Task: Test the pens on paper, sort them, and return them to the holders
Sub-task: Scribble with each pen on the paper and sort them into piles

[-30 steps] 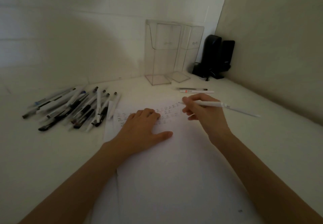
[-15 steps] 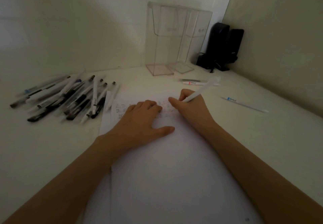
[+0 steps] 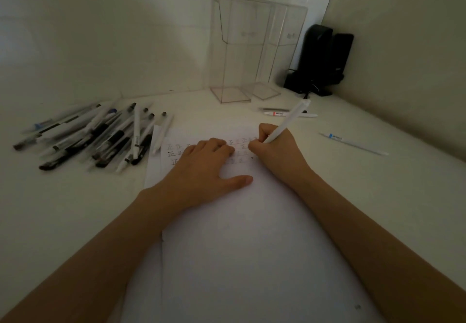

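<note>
Head view, right hand: my right hand (image 3: 274, 151) is curled round the white pen (image 3: 287, 123), pinching it low near the tip, with its tail pointing up toward the holders (image 3: 234, 50).
Left hand: my left hand (image 3: 206, 169) lies flat on the paper (image 3: 239, 247), fingers straight and thumb spread. It grips nothing and only presses the sheet down.
Where the pen is: tip end down at the rows of small test marks near the sheet's far edge, just beside my left fingertips.
How it will handle: I judge it light, stiff, smooth plastic that is apt to roll if laid down. The low pinch suits writing, and a mid-barrel hold would suit carrying it off.
Paper: thin and limp, likely to slide on the table (image 3: 63, 209) without my left palm on it.
Untested lot: the pile of pens (image 3: 100, 133) lies overlapping to my left, just beside the sheet's far corner.
Set aside: two pens (image 3: 277, 114) lie near the holders, and a blue-labelled pen (image 3: 350, 142) lies apart at my right.
Holders: two, clear, upright at the back wall, with no pens in them that I can see.
Hard to make out: my fingers hide the nib, so I cannot tell whether it touches the paper. The light is dim, the pile is blurred and my left hand covers some marks. I cannot identify the black device (image 3: 320, 60) in the corner.
</note>
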